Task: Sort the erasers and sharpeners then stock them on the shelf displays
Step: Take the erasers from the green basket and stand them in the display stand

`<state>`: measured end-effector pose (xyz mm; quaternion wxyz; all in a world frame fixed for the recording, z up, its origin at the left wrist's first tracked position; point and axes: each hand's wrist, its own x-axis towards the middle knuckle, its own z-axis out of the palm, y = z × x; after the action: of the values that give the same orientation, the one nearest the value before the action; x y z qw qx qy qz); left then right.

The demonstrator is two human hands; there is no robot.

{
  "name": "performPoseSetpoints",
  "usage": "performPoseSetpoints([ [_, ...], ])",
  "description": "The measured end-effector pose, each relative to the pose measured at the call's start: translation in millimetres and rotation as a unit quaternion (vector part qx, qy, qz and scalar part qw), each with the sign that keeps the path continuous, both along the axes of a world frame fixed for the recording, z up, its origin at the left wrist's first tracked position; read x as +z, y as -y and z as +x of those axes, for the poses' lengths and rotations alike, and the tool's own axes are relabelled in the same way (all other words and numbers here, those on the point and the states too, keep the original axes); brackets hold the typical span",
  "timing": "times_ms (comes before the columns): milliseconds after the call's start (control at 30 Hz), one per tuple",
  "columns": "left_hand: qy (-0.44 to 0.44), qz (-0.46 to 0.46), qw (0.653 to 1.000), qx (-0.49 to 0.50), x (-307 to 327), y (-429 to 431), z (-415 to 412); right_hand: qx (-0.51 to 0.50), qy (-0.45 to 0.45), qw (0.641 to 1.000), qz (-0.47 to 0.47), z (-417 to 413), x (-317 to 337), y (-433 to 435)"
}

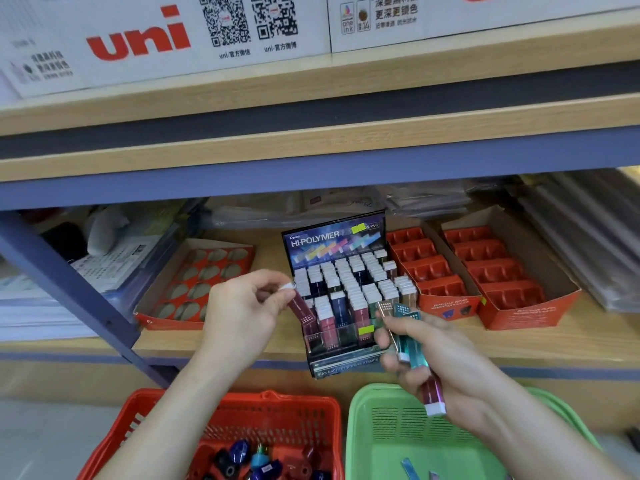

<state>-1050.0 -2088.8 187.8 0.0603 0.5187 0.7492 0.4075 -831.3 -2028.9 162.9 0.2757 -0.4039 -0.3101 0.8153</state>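
1. A head-worn view looked down on a person's two hands in front of a wooden store shelf (pixel 519 344).
2. The left hand (pixel 242 317) pinched one slim maroon eraser (pixel 304 313) by its white tip, with the fingers (pixel 272 289) curled around that end.
3. The maroon eraser's long axis ran steeply. Its white tip pointed up toward the left fingers, and its patterned foot pointed down and to the right.
4. The foot hung just in front of the left fingers, over the near-left rows of a Pentel Hi-Polymer display box (pixel 332 233). Whether it touched the box could not be told.
5. The right hand (pixel 436 362) gripped a bundle of slim erasers (pixel 410 341) in teal, bronze and maroon, its fingers (pixel 398 367) wrapped around their middles.
6. The bundle slanted, with patterned ends up toward the box and one white tip down toward a green basket (pixel 381 393) below the right fingers.
7. A few loose erasers (pixel 410 469) lay in the green basket.
8. Below the left fingers, a red basket (pixel 228 407) held pencil sharpeners (pixel 239 452).
9. Empty red sharpener trays (pixel 512 317) sat beyond the right fingers, and another red tray (pixel 194 271) sat beyond the left fingers.
10. The step in hand appeared to be stocking erasers by colour, and the sharpeners seemed not yet started.
11. The next move would likely call for standing the maroon eraser upright, foot first, and sliding it into a matching maroon slot.
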Motion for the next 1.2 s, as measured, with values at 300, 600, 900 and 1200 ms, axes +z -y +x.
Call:
performPoseSetpoints([
  [300, -0.186, 0.009, 0.979, -0.082, -36.9, -1.7, 7.5, 0.027, 0.018, 0.999, 0.021, 8.0, 4.5, 8.1],
  [600, -0.058, 0.056, 0.995, -0.057, -26.7, 9.0, 40.8, 0.09, 0.12, 0.975, 0.164, 20.0, 2.2, 18.0],
  [900, 0.344, 0.006, 0.938, -0.051, -28.0, 16.8, 98.8, 0.024, 0.088, 0.979, 0.181, 19.4, 0.2, 14.6],
  [1200, 0.305, -0.083, 0.935, -0.162, -18.8, 6.5, 107.5, 0.019, 0.066, 0.985, 0.158, 30.8, -7.5, 7.9],
])
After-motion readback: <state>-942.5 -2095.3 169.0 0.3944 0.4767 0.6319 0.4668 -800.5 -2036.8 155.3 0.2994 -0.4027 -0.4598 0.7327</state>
